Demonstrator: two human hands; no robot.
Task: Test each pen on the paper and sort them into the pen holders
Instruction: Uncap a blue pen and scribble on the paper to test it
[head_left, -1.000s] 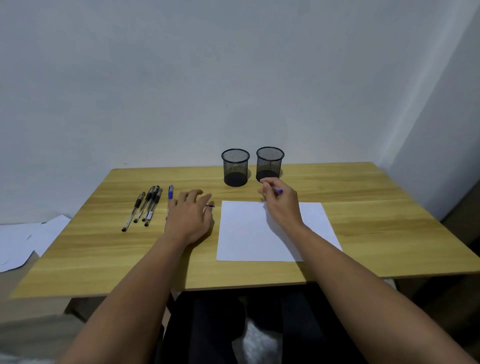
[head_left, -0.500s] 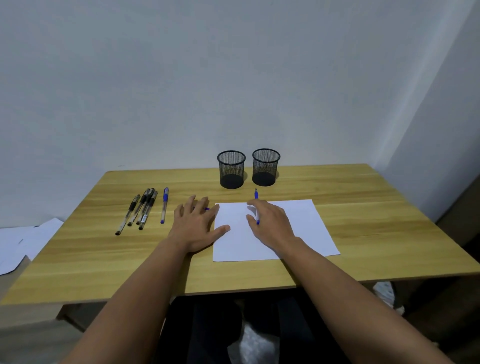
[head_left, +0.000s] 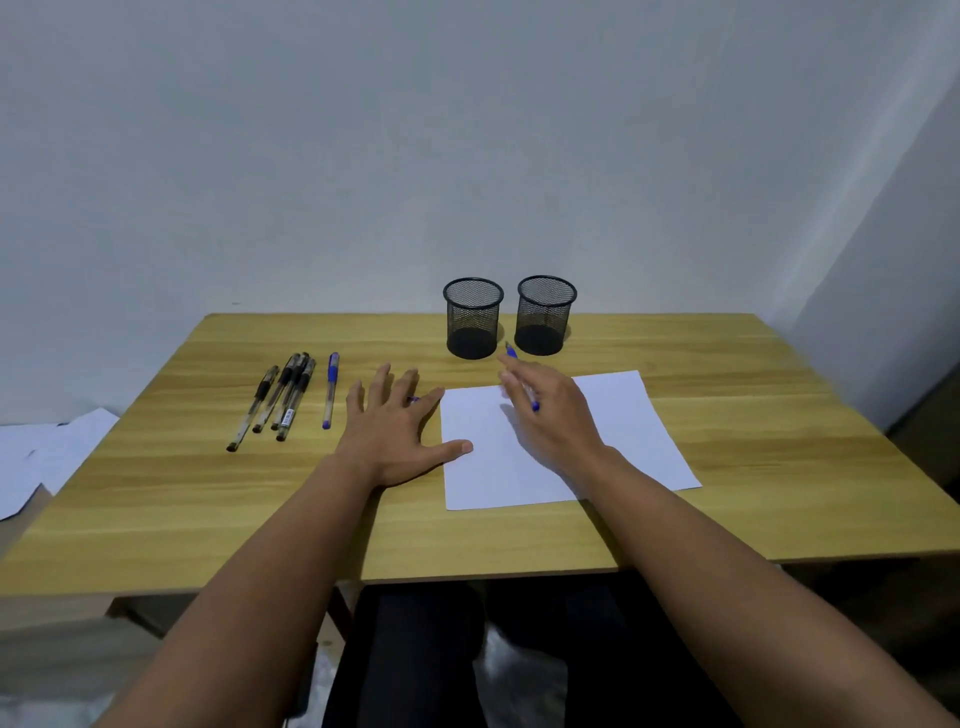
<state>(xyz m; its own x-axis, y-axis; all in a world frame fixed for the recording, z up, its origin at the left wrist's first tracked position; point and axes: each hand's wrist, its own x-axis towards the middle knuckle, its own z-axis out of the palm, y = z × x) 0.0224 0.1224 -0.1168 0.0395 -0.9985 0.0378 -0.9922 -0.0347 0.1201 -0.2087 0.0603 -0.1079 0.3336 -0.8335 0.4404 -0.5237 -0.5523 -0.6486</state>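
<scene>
Right hand, gripping the blue pen, has lifted off the paper; left hand lies flat beside it — sorting next, I reckon.

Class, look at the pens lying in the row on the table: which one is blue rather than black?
The blue pen lying alone at the right end of the row, nearest the left hand; the four black pens lie bunched together.

- The right hand held a blue pen over the white paper.
- The left hand lay flat on the table, thumb on the paper's edge.
- Two black mesh pen holders stood behind.
- Four black pens and another blue pen lay left.
</scene>
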